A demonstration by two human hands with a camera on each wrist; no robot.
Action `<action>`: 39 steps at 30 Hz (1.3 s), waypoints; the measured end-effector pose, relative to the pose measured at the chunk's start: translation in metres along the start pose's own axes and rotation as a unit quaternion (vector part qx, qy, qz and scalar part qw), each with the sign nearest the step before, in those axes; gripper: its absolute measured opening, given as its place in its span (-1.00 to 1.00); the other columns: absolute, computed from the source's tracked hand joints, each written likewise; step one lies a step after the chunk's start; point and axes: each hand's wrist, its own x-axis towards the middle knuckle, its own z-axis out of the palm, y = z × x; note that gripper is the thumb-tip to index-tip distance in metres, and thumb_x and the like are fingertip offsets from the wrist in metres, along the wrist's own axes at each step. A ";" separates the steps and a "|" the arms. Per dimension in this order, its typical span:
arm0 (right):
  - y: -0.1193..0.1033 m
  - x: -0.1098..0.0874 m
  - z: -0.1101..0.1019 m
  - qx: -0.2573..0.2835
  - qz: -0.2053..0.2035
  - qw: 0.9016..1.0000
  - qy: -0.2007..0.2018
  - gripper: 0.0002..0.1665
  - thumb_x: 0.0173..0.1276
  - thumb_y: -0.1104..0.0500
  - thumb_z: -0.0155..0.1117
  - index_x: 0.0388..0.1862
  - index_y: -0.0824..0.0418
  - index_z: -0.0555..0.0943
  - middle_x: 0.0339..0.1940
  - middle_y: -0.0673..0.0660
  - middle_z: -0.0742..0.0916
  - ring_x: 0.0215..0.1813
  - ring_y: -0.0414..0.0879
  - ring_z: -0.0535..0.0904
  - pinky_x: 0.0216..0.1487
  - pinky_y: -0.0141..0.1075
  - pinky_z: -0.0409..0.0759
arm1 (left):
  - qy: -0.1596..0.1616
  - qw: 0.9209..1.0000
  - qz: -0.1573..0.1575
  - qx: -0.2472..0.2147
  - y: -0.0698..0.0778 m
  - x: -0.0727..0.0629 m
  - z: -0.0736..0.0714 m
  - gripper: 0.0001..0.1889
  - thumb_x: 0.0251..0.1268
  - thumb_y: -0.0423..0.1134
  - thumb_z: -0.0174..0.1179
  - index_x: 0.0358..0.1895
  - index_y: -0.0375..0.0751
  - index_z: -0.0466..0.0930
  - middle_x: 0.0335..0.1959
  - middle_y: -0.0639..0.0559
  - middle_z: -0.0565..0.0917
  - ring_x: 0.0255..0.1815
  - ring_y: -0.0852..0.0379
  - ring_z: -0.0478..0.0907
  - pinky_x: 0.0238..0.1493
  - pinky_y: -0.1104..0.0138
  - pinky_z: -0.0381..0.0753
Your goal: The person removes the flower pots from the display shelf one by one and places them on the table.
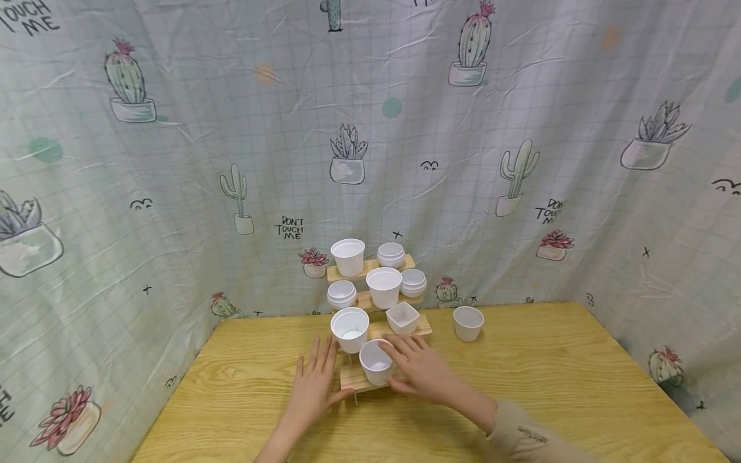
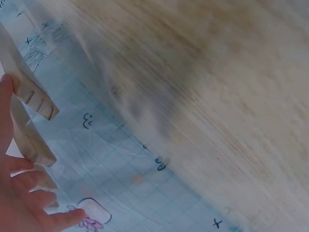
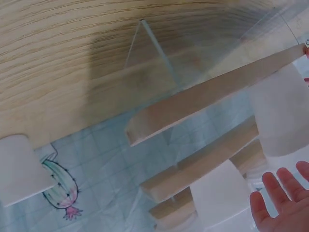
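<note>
A stepped wooden stand point(image 1: 354, 379) carries several white pots on its tiers. My left hand point(image 1: 312, 386) lies along its left side, fingers straight, thumb at the lowest board's left end. In the left wrist view those fingers point(image 2: 36, 198) are beside the board ends point(image 2: 41, 104). On the lowest board sits a round white pot point(image 1: 376, 365). My right hand point(image 1: 425, 372) reaches over the right side of this pot, fingertips at its rim and thumb low beside it. The right wrist view shows its fingers point(image 3: 276, 191) extended and spread near the pots.
Higher tiers hold more round pots point(image 1: 350, 328), a square pot point(image 1: 403, 318) and low rounded pots point(image 1: 341, 294). One loose white pot point(image 1: 467, 323) stands on the wooden table point(image 1: 550, 386), right of the stand. A clear support panel point(image 3: 161, 55) is under the stand. A cactus-print curtain point(image 1: 405, 206) hangs behind.
</note>
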 end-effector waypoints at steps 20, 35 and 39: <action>-0.013 0.016 0.027 -0.020 0.037 0.998 -0.040 -0.22 0.19 -0.23 0.07 0.28 0.19 0.26 0.28 0.14 0.41 0.25 0.03 0.34 0.18 -0.06 0.38 | -0.012 1.000 0.005 0.019 0.002 -0.002 0.000 -0.02 -0.20 0.30 0.13 0.33 -0.21 0.12 0.36 -0.15 0.18 0.36 -0.22 0.08 0.15 -0.18 0.28; -0.012 0.017 0.031 -0.013 0.043 0.998 -0.035 -0.28 0.19 -0.21 0.09 0.22 0.17 0.32 0.20 0.13 0.46 0.17 -0.01 0.37 0.08 -0.14 0.38 | -0.012 1.000 0.001 0.028 0.005 0.004 -0.004 -0.05 -0.31 0.26 0.22 0.25 -0.22 0.25 0.33 -0.19 0.22 0.34 -0.25 0.11 0.10 -0.22 0.31; -0.012 0.016 0.032 -0.016 0.042 0.998 -0.033 -0.28 0.18 -0.22 0.10 0.22 0.16 0.33 0.18 0.11 0.46 0.14 -0.03 0.37 0.06 -0.17 0.38 | -0.018 0.999 0.001 0.033 0.005 0.004 -0.004 -0.06 -0.30 0.26 0.21 0.24 -0.21 0.26 0.34 -0.19 0.20 0.35 -0.24 0.10 0.10 -0.22 0.31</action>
